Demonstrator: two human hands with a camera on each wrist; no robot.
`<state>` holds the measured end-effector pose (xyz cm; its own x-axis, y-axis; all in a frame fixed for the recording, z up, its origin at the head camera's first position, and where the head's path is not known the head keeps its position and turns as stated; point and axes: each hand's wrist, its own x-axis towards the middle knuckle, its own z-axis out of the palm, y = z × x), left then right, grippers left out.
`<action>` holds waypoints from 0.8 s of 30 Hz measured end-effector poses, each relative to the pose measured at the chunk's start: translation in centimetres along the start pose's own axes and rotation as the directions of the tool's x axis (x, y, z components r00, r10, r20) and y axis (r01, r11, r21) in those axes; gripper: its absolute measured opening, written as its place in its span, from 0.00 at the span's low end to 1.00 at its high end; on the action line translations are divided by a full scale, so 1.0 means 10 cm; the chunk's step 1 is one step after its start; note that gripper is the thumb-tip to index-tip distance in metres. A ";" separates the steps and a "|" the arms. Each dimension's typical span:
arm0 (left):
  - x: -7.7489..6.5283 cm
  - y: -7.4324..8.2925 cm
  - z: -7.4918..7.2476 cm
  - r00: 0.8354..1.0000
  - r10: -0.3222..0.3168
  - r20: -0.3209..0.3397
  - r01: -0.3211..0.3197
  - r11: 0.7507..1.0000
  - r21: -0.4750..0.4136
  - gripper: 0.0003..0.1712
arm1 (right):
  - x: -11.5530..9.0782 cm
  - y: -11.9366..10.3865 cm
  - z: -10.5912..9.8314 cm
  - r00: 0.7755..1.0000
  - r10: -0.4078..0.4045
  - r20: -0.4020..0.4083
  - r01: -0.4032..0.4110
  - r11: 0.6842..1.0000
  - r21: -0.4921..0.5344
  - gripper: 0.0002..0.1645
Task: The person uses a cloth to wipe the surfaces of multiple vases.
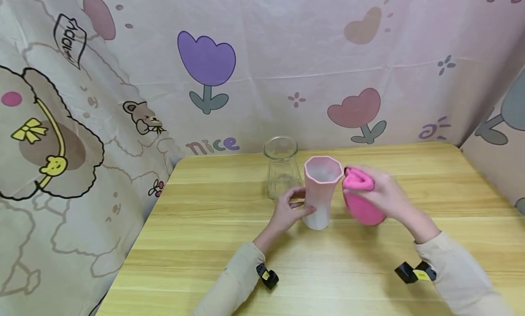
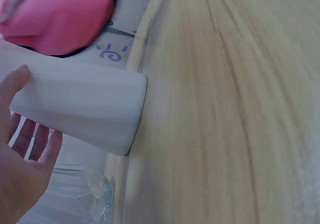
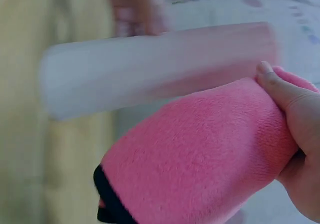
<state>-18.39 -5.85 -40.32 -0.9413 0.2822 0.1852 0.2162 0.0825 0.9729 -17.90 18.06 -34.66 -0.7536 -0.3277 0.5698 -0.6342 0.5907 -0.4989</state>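
A tall faceted vase (image 1: 321, 193), pink at the rim and fading to white at the base, stands upright on the table. My left hand (image 1: 290, 211) grips its lower left side, with thumb in front and fingers behind, as the left wrist view also shows. Right of the vase, my right hand (image 1: 383, 191) holds a folded pink cloth (image 1: 365, 209) near the vase's rim. In the right wrist view the cloth (image 3: 200, 154) looks fluffy with a dark edge, and the thumb presses on it. A clear glass vase (image 1: 280, 159) stands just behind my left hand.
The wooden table (image 1: 205, 243) stretches out on both sides of the vases. A printed cloth backdrop (image 1: 266, 47) hangs behind the table's back edge, and another covers the left side. Small black devices (image 1: 267, 276) are strapped to both sleeves.
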 end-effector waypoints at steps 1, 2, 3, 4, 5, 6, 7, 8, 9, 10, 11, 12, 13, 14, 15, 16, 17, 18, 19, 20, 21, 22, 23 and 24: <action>0.00 0.01 0.00 1.000 -0.002 0.001 0.002 1.000 0.000 0.28 | 0.03 -0.04 -0.05 0.999 -0.016 -0.043 0.016 1.000 -0.007 0.31; 0.00 0.01 0.00 1.000 -0.005 0.000 0.005 1.000 0.003 0.28 | 0.06 -0.07 -0.08 0.997 -0.028 -0.073 0.027 1.000 -0.011 0.31; 0.00 0.02 0.00 1.000 -0.008 -0.002 0.008 1.000 0.004 0.28 | 0.08 -0.10 -0.11 0.995 -0.039 -0.094 0.037 0.999 -0.017 0.31; 0.00 0.02 0.00 1.000 -0.012 -0.003 0.012 1.000 0.005 0.28 | 0.10 -0.11 -0.11 0.993 -0.051 -0.104 0.049 0.999 -0.020 0.31; 0.00 0.02 0.00 1.000 -0.014 -0.003 0.014 1.000 0.007 0.28 | 0.11 -0.12 -0.11 0.993 -0.057 -0.107 0.056 0.998 -0.014 0.32; 0.00 0.02 0.00 1.000 -0.016 -0.005 0.016 1.000 0.007 0.28 | 0.12 -0.12 -0.10 0.992 -0.062 -0.108 0.062 0.998 -0.008 0.32; 0.00 0.01 0.00 1.000 -0.018 -0.005 0.018 1.000 0.007 0.28 | 0.11 -0.12 -0.08 0.993 -0.058 -0.106 0.058 0.998 -0.006 0.32; 0.00 0.01 0.00 1.000 -0.020 -0.005 0.020 1.000 0.008 0.28 | 0.11 -0.11 -0.05 0.994 -0.051 -0.099 0.050 0.999 -0.010 0.31; 0.00 0.00 0.00 1.000 -0.019 -0.004 0.019 1.000 0.006 0.28 | 0.10 -0.09 -0.02 0.995 -0.049 -0.092 0.048 0.999 -0.006 0.31; 0.00 0.00 0.00 1.000 -0.018 -0.003 0.018 1.000 0.003 0.28 | 0.08 -0.07 0.03 0.996 -0.044 -0.081 0.044 0.999 0.007 0.31; 0.00 0.00 0.00 1.000 -0.016 -0.004 0.016 1.000 0.002 0.28 | 0.06 -0.06 0.07 0.997 -0.038 -0.071 0.039 0.999 0.019 0.30; 0.00 0.00 0.00 1.000 -0.015 -0.004 0.015 1.000 0.001 0.28 | 0.04 -0.04 0.12 0.998 -0.023 -0.059 0.025 0.999 0.033 0.29; 0.00 0.00 0.00 1.000 -0.013 -0.002 0.013 1.000 0.002 0.28 | 0.01 -0.02 0.16 0.999 -0.009 -0.041 0.011 0.999 0.047 0.29; 0.00 0.00 0.00 1.000 -0.012 0.000 0.012 1.000 0.002 0.29 | -0.02 0.01 0.22 1.000 0.003 -0.022 -0.002 0.998 0.062 0.29; 0.00 0.00 0.00 1.000 -0.008 0.002 0.008 1.000 0.000 0.29 | -0.05 0.04 0.27 1.000 0.020 0.001 -0.021 0.996 0.083 0.28; 0.00 0.00 0.00 1.000 -0.006 0.002 0.006 1.000 0.000 0.29 | -0.08 0.06 0.32 0.999 0.040 0.027 -0.043 0.994 0.096 0.28; -0.01 0.00 0.00 1.000 -0.003 0.004 0.003 1.000 0.000 0.29 | -0.11 0.09 0.36 0.997 0.056 0.051 -0.061 0.993 0.104 0.27; -0.01 0.00 0.00 1.000 -0.002 0.006 0.002 1.000 -0.002 0.29 | -0.14 0.11 0.40 0.994 0.072 0.083 -0.081 0.991 0.108 0.26; -0.01 0.00 0.00 1.000 0.000 0.008 0.000 1.000 -0.003 0.29 | -0.16 0.13 0.42 0.990 0.076 0.115 -0.089 0.990 0.112 0.25; -0.01 0.00 0.00 1.000 0.001 0.008 -0.001 1.000 -0.004 0.29 | -0.17 0.14 0.44 0.986 0.078 0.144 -0.095 0.990 0.109 0.24; -0.01 0.00 0.00 1.000 0.001 0.006 -0.001 1.000 -0.003 0.29 | -0.18 0.14 0.44 0.982 0.079 0.171 -0.098 0.989 0.107 0.23; -0.01 0.00 0.00 1.000 0.002 0.005 -0.002 1.000 -0.004 0.29 | -0.19 0.15 0.44 0.980 0.074 0.186 -0.094 0.990 0.102 0.23; 0.00 0.00 0.00 1.000 0.001 0.004 -0.001 1.000 -0.006 0.29 | -0.18 0.15 0.42 0.978 0.074 0.195 -0.094 0.991 0.097 0.23; -0.01 0.00 0.01 1.000 0.001 0.002 -0.001 1.000 -0.006 0.29 | -0.17 0.14 0.40 0.978 0.076 0.193 -0.095 0.991 0.094 0.24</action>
<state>-18.31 -5.80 -40.31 -0.9406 0.2842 0.1856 0.2151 0.0761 0.9736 -18.17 16.49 -38.96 -0.8188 -0.4179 0.3935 -0.5727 0.5478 -0.6099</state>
